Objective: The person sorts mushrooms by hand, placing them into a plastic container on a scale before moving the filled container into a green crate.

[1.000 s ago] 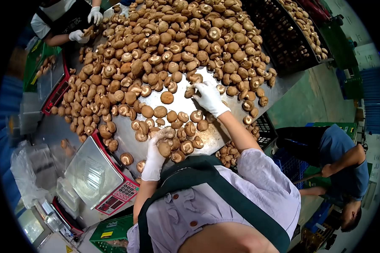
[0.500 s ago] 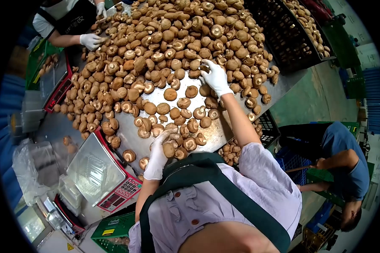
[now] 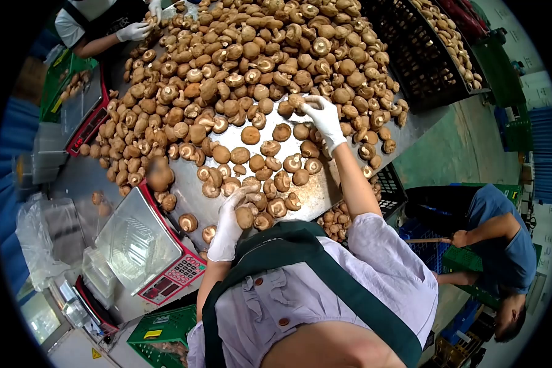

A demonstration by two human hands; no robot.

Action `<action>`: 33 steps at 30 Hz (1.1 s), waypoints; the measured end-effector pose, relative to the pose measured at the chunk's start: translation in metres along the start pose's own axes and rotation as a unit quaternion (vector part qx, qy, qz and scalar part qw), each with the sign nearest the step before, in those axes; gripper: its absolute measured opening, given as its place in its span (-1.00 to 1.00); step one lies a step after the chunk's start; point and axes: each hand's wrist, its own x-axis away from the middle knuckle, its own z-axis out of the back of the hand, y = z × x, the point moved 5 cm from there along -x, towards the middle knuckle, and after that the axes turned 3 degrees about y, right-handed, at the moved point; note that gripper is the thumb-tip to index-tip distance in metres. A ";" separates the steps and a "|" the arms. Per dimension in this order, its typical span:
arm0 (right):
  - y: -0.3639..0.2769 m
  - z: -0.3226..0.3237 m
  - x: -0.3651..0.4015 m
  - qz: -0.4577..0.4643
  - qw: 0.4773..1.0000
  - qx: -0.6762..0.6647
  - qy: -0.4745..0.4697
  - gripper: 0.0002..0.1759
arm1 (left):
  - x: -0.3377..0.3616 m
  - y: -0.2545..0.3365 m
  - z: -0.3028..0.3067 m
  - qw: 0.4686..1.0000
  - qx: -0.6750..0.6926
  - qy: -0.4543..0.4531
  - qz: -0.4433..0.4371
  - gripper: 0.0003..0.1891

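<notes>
Both my hands wear white gloves. My right hand [image 3: 324,121] pinches a brown shiitake mushroom [image 3: 296,100] between thumb and fingers, at the near edge of a big mushroom heap [image 3: 245,55]. Close to my apron, my left hand [image 3: 228,226] curls around another shiitake mushroom [image 3: 244,217]. Between the hands, loose mushrooms [image 3: 270,148] lie on the shiny metal tabletop [image 3: 227,140], some cap up, others showing pale gills and stems. A blurred mushroom [image 3: 159,174] appears by the top corner of the red-edged scale [image 3: 142,242].
A black crate [image 3: 426,58] of mushrooms stands at the far right. Opposite, a co-worker's gloved hand [image 3: 135,32] works at the heap. A second scale [image 3: 87,116] sits at left. A green crate [image 3: 162,334] is low at left. Another person [image 3: 503,236] bends over crates on the right.
My right hand has closed on a mushroom at the heap's edge and drawn it slightly up. My left hand stays put. A blurred mushroom now shows near the scale. The co-worker's hands have moved closer together.
</notes>
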 end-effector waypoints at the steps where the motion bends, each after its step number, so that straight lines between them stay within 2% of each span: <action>1: -0.004 -0.002 0.012 -0.052 0.997 -0.051 -0.029 -0.69 | 0.003 0.002 -0.004 1.000 0.000 0.000 0.002 -0.66; 3: -0.016 -0.010 0.045 -0.116 0.989 -0.054 -0.078 -0.70 | 0.009 0.009 -0.022 0.996 -0.056 -0.063 0.012 -0.60; 5: -0.020 -0.029 0.076 -0.086 0.979 0.019 -0.186 -0.70 | 0.011 0.010 -0.034 0.995 -0.067 -0.079 -0.009 -0.56; 7: -0.043 -0.053 0.114 0.005 0.949 0.059 -0.311 -0.67 | 0.009 0.008 -0.042 0.992 -0.077 -0.093 -0.032 -0.52; 9: -0.044 -0.066 0.133 0.132 0.905 0.160 -0.371 -0.65 | 0.002 0.005 -0.037 0.991 -0.094 -0.041 -0.092 -0.48; 10: -0.044 -0.068 0.129 0.094 0.915 0.138 -0.367 -0.63 | -0.001 0.004 -0.029 0.992 -0.095 -0.047 -0.071 -0.52; 11: -0.042 -0.064 0.118 0.099 0.934 0.154 -0.307 -0.65 | -0.001 0.002 -0.027 0.992 -0.096 -0.047 -0.071 -0.52; 13: -0.031 -0.055 0.081 0.103 0.939 0.259 -0.203 -0.66 | 0.000 0.006 -0.021 0.984 -0.133 -0.003 -0.117 -0.56; 14: -0.025 -0.050 0.063 0.108 0.932 0.315 -0.147 -0.66 | 0.003 0.010 -0.022 0.973 -0.165 0.026 -0.161 -0.57; 15: -0.023 -0.044 0.045 0.113 0.919 0.368 -0.090 -0.65 | 0.001 0.008 -0.018 0.972 -0.165 0.027 -0.164 -0.57; 17: -0.034 -0.035 0.014 0.161 0.926 0.340 -0.017 -0.63 | -0.007 0.004 -0.004 0.972 -0.150 0.069 -0.166 -0.54; 19: -0.044 -0.033 -0.019 0.175 0.920 0.350 0.034 -0.60 | -0.008 0.007 -0.004 0.970 -0.147 0.072 -0.177 -0.54; 21: -0.060 -0.034 -0.042 0.206 0.895 0.389 0.073 -0.56 | -0.013 0.006 0.001 0.957 -0.197 0.060 -0.205 -0.45; 22: -0.060 -0.036 -0.056 0.202 0.894 0.396 0.058 -0.47 | -0.013 0.008 -0.002 0.957 -0.195 0.061 -0.206 -0.45; 23: -0.054 -0.039 -0.070 0.224 0.886 0.400 0.072 -0.49 | -0.011 0.008 -0.008 0.967 -0.156 0.047 -0.195 -0.42; 25: -0.037 -0.047 -0.093 0.107 0.882 0.458 -0.024 -0.51 | -0.007 0.010 -0.015 0.975 -0.116 0.035 -0.185 -0.39; 26: -0.030 -0.046 -0.097 0.096 0.880 0.464 -0.038 -0.54 | -0.007 0.010 -0.019 0.975 -0.139 0.016 -0.174 -0.37; 27: -0.038 -0.040 -0.091 0.085 0.888 0.452 -0.018 -0.58 | -0.006 0.009 -0.023 0.974 -0.161 -0.004 -0.162 -0.36; 30: -0.013 -0.024 -0.085 0.100 0.955 0.276 0.051 -0.60 | -0.009 0.007 -0.016 0.973 -0.172 -0.006 -0.155 -0.42; 31: -0.021 -0.022 -0.066 0.037 0.982 0.185 0.024 -0.61 | -0.009 0.004 -0.015 0.973 -0.181 -0.020 -0.143 -0.44; 33: -0.002 -0.020 -0.049 -0.023 0.999 0.046 0.010 -0.67 | -0.014 -0.002 -0.008 0.977 -0.174 -0.008 -0.125 -0.50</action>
